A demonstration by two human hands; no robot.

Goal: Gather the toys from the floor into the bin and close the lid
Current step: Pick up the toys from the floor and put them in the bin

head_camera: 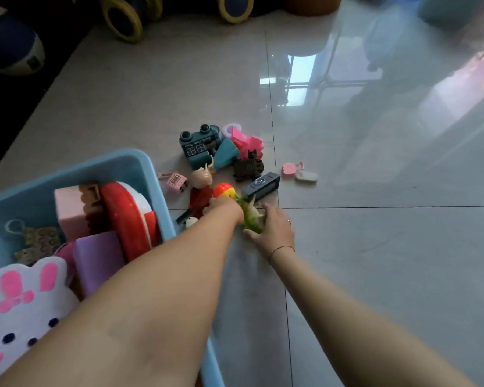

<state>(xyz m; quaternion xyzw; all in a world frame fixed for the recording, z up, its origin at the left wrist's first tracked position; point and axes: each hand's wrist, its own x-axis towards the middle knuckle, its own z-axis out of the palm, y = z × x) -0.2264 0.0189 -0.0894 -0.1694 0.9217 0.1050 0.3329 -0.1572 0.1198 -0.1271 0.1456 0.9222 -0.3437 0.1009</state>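
Observation:
A light blue bin [148,174] stands at the left, holding a white bunny plush [25,305], a red-and-white toy [129,213], pink and purple blocks. Beyond it a pile of toys lies on the tiled floor: a teal block car [199,145], a pink piece [248,141], a dark brick figure [248,167], a dark grey box [261,184], a red-and-yellow ball [224,190]. My left hand [225,208] rests on the toys beside the ball. My right hand [273,227] is closed around a green dinosaur [252,219] on the floor.
A small pink toy [291,169] and a white piece [306,177] lie apart to the right of the pile. Yellow-rimmed wheels of a ride-on [122,19] and dark furniture line the far edge. No lid is in view.

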